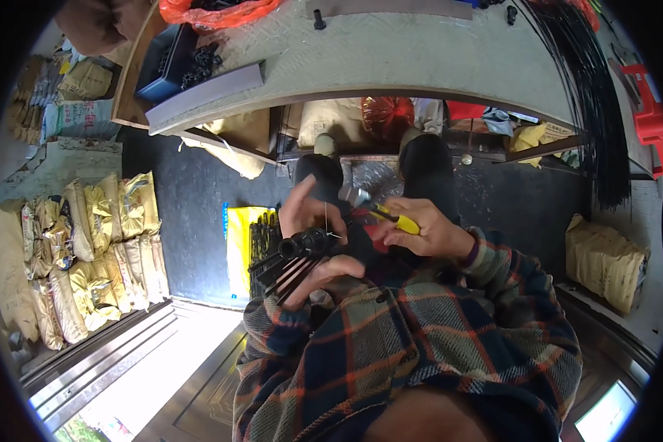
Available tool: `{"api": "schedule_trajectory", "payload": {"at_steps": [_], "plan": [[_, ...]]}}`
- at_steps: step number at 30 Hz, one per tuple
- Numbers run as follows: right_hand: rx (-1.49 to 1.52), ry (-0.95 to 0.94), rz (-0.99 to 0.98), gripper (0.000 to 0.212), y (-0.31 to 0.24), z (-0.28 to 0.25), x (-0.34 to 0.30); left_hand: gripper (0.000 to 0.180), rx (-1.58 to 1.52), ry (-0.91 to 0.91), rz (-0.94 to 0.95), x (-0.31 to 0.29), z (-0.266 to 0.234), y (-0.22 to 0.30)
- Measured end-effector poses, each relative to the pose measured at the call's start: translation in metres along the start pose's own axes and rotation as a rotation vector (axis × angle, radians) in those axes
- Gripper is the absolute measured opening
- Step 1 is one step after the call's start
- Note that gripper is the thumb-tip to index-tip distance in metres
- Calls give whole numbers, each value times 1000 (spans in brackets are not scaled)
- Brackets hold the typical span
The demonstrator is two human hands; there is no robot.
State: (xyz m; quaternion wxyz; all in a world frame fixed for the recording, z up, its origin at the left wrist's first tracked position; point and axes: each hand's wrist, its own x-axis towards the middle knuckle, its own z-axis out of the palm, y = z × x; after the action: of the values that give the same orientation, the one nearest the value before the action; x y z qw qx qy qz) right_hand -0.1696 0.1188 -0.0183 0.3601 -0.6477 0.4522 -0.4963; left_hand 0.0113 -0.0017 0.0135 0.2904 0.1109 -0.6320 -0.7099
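My left hand [313, 276] is closed round a bundle of thin black rods [291, 276], held above my lap. A round, hollow black end [289, 248] sticks out on the left of it. A fine pale wire or thread shows beside the bundle. My right hand [427, 227] grips a tool with a yellow-and-black handle [404, 222]. Its metal head [355, 196] points left, just beyond the bundle; whether it is a hammer or pliers I cannot tell. Something red [378, 237] lies just under the right hand, partly hidden.
The workbench [390, 59] stands ahead, with a blue bin [166, 66] of small black parts at left. Long black rods [593, 110] hang over its right end. A yellow packet [241, 247] with black rods is on the left. Brown sacks [88, 258] fill the far left; another sack [604, 261] stands right.
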Motion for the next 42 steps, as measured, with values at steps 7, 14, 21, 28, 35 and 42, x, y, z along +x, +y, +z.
{"api": "schedule_trajectory", "payload": {"at_steps": [7, 14, 21, 28, 35, 42], "plan": [[-154, 327, -27, 38, -28, 8, 50, 76, 304, 53, -66, 5, -5, 13], [-1402, 340, -384, 35, -28, -31, 49, 74, 284, 108, -145, 3, -14, 15], [-1929, 285, -674, 40, -32, -44, 69, 76, 198, 189, -168, 7, -4, 16], [-1443, 374, -229, 34, -15, 3, 36, 73, 447, 172, -59, 2, -16, 7], [-1657, 382, -431, 32, -14, -12, 41, 72, 448, 199, -84, 9, -7, 12], [-1322, 301, -237, 32, -19, -1, 38, 70, 377, 207, -112, 2, -14, 7]]}}
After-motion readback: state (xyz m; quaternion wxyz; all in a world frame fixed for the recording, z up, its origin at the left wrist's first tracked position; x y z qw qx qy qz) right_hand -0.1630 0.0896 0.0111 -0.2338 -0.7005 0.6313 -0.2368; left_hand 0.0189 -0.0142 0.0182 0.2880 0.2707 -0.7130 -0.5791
